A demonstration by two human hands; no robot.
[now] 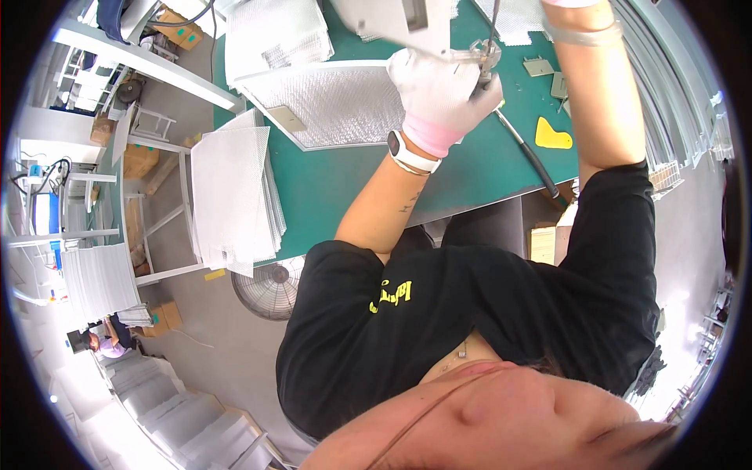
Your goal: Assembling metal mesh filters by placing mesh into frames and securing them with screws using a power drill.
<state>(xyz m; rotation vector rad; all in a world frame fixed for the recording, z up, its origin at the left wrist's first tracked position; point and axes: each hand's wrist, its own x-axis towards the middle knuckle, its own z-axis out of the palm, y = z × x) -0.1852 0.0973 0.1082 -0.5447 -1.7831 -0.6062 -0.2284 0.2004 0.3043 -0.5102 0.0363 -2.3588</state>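
Observation:
My left hand (442, 90), in a white glove with a pink cuff, is closed beside a small metal fitting (486, 56) under a pale grey machine head (395, 19). Its fingers curl inward, and what they grip is hidden. Next to its wrist side lies a framed silvery mesh panel (337, 106), with a small beige plate (287, 118) on its near left corner. My right hand (573, 2) reaches past the top edge. Only its glove's cuff end shows, so its fingers are out of sight.
On the green table (329, 184) lie a black-handled tool (533, 160), a yellow flat piece (554, 135) and small metal plates (538, 66). Mesh sheets (231, 188) overhang the left edge; more sheets (274, 31) sit behind. A floor fan (270, 290) stands below.

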